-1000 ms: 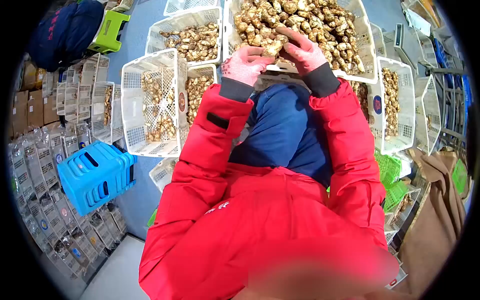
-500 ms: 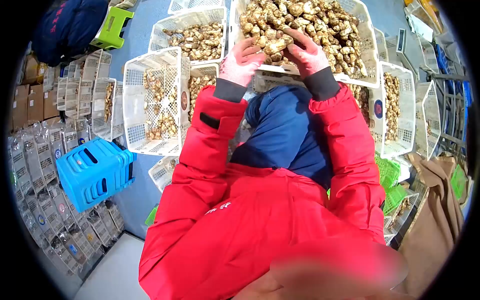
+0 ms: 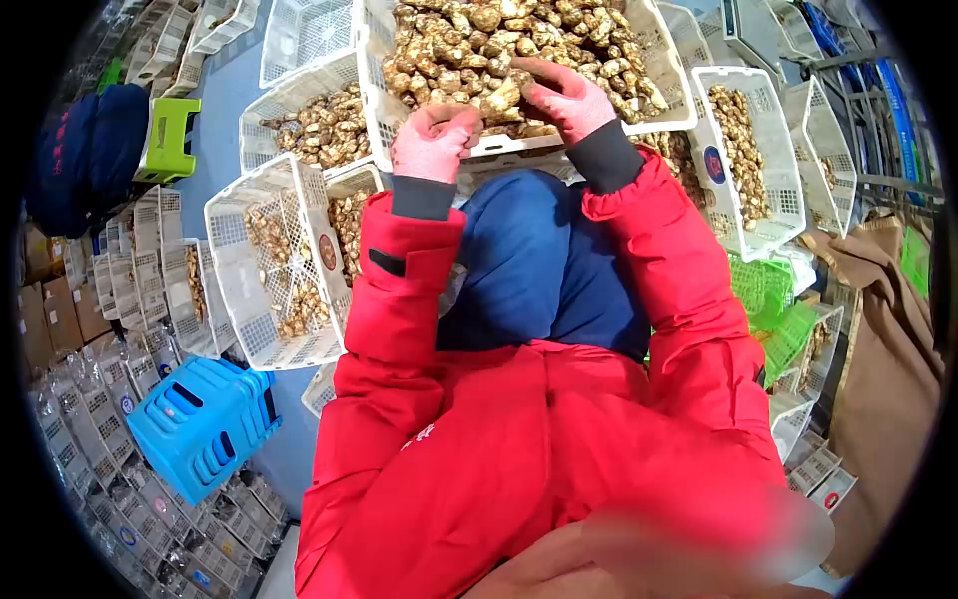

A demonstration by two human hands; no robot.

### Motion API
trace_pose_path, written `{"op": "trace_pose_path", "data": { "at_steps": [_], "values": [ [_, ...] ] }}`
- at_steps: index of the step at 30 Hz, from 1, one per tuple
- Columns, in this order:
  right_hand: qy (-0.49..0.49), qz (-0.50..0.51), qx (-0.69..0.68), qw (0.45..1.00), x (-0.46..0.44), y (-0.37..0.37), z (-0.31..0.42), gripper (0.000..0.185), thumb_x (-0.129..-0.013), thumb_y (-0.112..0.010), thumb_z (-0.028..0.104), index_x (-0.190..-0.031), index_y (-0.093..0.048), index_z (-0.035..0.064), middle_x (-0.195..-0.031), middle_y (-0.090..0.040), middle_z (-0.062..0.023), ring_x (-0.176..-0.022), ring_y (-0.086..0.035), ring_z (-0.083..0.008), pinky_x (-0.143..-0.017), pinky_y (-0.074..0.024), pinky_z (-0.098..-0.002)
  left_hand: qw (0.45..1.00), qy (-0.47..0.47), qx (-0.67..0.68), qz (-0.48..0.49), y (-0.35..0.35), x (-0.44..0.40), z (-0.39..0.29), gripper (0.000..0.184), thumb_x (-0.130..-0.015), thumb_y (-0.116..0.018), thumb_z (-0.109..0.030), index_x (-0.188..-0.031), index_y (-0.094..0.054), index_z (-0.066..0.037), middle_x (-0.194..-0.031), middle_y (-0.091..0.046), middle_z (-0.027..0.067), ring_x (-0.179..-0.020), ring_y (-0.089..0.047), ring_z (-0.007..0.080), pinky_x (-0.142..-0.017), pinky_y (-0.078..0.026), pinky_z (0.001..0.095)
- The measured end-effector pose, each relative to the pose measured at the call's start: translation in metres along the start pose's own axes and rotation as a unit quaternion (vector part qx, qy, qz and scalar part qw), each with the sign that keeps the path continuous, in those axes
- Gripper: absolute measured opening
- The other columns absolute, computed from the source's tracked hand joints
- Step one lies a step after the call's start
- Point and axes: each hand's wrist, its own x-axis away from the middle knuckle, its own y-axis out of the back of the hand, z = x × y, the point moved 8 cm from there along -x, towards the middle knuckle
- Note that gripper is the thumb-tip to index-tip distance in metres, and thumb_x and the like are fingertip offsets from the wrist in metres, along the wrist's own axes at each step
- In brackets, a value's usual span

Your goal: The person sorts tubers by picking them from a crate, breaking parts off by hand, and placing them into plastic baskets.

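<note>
A large white crate [image 3: 679,75] stands in front of my knees, heaped with soil-stained, knobbly mushrooms [image 3: 559,30]. My right hand [image 3: 569,103], in a pink glove with bare, dirty fingertips, reaches over the near rim. Its bent fingers and thumb grip the end of one pale, thick mushroom [image 3: 503,98]. At the near left part of the same crate is my left hand [image 3: 436,143], in a matching glove. Its fingers are curled in toward the thumb, left of that mushroom. Whether anything lies inside the left fingers cannot be made out.
Smaller crates of mushrooms flank the big one, including a left crate [image 3: 274,270] and a right crate [image 3: 748,165]. A blue plastic stool [image 3: 205,424] stands at left, a green stool [image 3: 168,140] beyond it. Green baskets [image 3: 763,290] and brown cloth [image 3: 888,399] are at right.
The view has turned, shifting the crates leftward. My left hand has drawn back from the mushroom between my hands and its fingers have curled in. My right hand stays over the crate.
</note>
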Motion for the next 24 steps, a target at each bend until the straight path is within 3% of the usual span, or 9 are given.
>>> {"op": "trace_pose_path", "data": {
  "at_steps": [3,5,6,8,10,13,14,20,24],
  "values": [
    [0.009,-0.008,-0.005,1.000,0.000,0.014,0.001,0.040,-0.081,-0.059,0.017,-0.117,-0.050,0.0028,-0.087,-0.057,-0.0012,-0.078,-0.052,-0.0078,-0.072,-0.0430,-0.0215,0.997,-0.037,0.039,0.055,-0.023,-0.008,0.005,0.035,-0.082,-0.060,-0.017,-0.107,-0.049,0.005,-0.083,-0.059,0.0111,-0.067,-0.056,0.0142,-0.060,-0.046,0.0231],
    [0.038,-0.014,-0.012,0.999,-0.005,0.007,0.014,0.038,-0.080,-0.057,0.011,-0.116,-0.051,0.0015,-0.085,-0.058,-0.0010,-0.077,-0.051,-0.0058,-0.070,-0.0423,-0.0194,0.983,0.014,0.138,0.123,-0.036,-0.004,0.004,0.042,-0.082,-0.060,-0.019,-0.114,-0.044,0.004,-0.087,-0.058,0.0113,-0.068,-0.057,0.0149,-0.062,-0.048,0.0240],
    [0.056,-0.029,0.069,0.996,-0.004,0.003,0.024,0.041,-0.080,-0.058,0.011,-0.119,-0.048,0.0016,-0.089,-0.057,-0.0014,-0.075,-0.051,-0.0062,-0.070,-0.0422,-0.0199,0.995,0.051,0.057,0.071,-0.033,-0.004,0.007,0.040,-0.083,-0.058,-0.019,-0.113,-0.044,0.003,-0.088,-0.058,0.0115,-0.068,-0.056,0.0142,-0.061,-0.048,0.0238],
    [0.075,0.000,-0.046,0.996,-0.012,-0.010,0.015,0.053,-0.079,-0.059,0.011,-0.127,-0.038,0.0022,-0.095,-0.055,-0.0035,-0.076,-0.051,-0.0082,-0.070,-0.0433,-0.0218,0.913,0.049,0.298,0.274,-0.052,-0.012,0.009,0.029,-0.085,-0.054,-0.017,-0.106,-0.047,0.000,-0.081,-0.055,0.0058,-0.067,-0.054,0.0123,-0.059,-0.047,0.0224],
    [0.056,0.013,-0.086,0.995,-0.016,-0.018,0.007,0.061,-0.077,-0.060,0.009,-0.130,-0.031,0.0026,-0.098,-0.054,-0.0056,-0.080,-0.052,-0.0092,-0.068,-0.0451,-0.0226,0.911,0.091,0.341,0.211,-0.052,-0.016,0.021,0.009,-0.085,-0.050,-0.007,-0.091,-0.047,-0.002,-0.066,-0.040,-0.0027,-0.054,-0.036,0.0052,-0.045,-0.032,0.0171],
    [0.037,0.047,-0.133,0.989,-0.016,-0.028,0.011,0.072,-0.076,-0.064,0.013,-0.135,-0.022,0.0070,-0.076,-0.047,0.0008,-0.071,-0.048,-0.0074,-0.068,-0.0414,-0.0205,0.977,0.076,0.192,0.051,-0.042,0.002,0.008,0.013,-0.085,-0.050,-0.008,-0.095,-0.048,0.000,-0.070,-0.047,0.0003,-0.056,-0.043,0.0067,-0.048,-0.038,0.0185],
    [0.036,0.042,-0.131,0.990,-0.014,-0.028,0.014,0.071,-0.076,-0.064,0.013,-0.134,-0.024,0.0062,-0.074,-0.047,0.0012,-0.070,-0.049,-0.0073,-0.068,-0.0413,-0.0207,0.965,0.045,0.219,0.137,-0.040,-0.002,0.012,0.024,-0.085,-0.052,-0.013,-0.102,-0.047,0.003,-0.078,-0.055,0.0066,-0.062,-0.052,0.0104,-0.056,-0.046,0.0216],
    [0.079,0.027,0.041,0.996,-0.014,-0.017,0.022,0.066,-0.073,-0.066,0.015,-0.129,-0.034,0.0028,-0.068,-0.048,0.0024,-0.066,-0.050,-0.0071,-0.066,-0.0416,-0.0216,0.974,0.055,0.153,0.160,-0.022,-0.016,0.027,0.038,-0.085,-0.054,-0.022,-0.110,-0.045,0.004,-0.092,-0.059,0.0154,-0.073,-0.059,0.0173,-0.063,-0.049,0.0250],
    [0.046,0.049,-0.075,0.995,-0.011,-0.020,0.016,0.061,-0.073,-0.062,0.010,-0.127,-0.036,0.0015,-0.071,-0.050,0.0000,-0.073,-0.055,-0.0102,-0.072,-0.0447,-0.0246,0.987,0.054,0.094,0.120,-0.027,-0.008,0.017,0.041,-0.085,-0.053,-0.025,-0.112,-0.043,0.004,-0.093,-0.058,0.0144,-0.078,-0.060,0.0205,-0.065,-0.049,0.0272]
  ]
}}
